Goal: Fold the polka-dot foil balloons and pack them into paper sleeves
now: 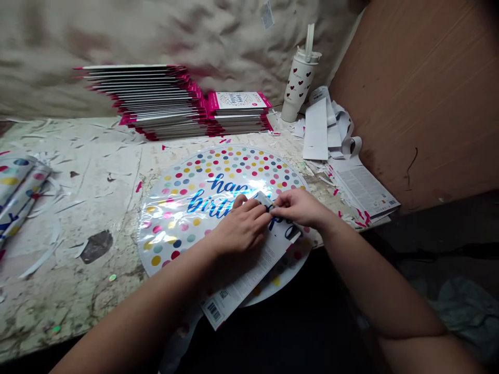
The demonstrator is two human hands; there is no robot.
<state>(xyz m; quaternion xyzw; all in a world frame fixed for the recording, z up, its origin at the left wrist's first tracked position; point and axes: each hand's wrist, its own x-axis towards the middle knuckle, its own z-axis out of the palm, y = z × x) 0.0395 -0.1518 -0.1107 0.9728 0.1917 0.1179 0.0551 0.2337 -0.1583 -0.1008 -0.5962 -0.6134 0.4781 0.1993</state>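
Foil disc point(195, 221): one, multicoloured dots and blue lettering, lies flat across the front of the worktable point(120, 169). Packet point(249, 278): one, white and printed, lies slantwise over the disc, barcode at the lower end.

Left hand point(244, 226): fingers bent and close together, presses on the packet's upper part; cannot tell the thumb's hold. Right hand point(298, 208): thumb and forefinger together, pinches the packet's upper end, just beside the left fingertips.

Stacks: two, side by side against the back. Taller stack point(156, 104): pink-edged, leans, layers too tight for a count. Shorter stack point(241, 119): dotted print face up on top. Tumbler point(299, 85): one, white with red hearts, stands right of the shorter stack. Loose papers point(316, 130): several, overlap near the tumbler. Printed sheet point(364, 184): lies in front of them. Rolled foil point(17, 195): dotted, cut off at far left, number unclear.
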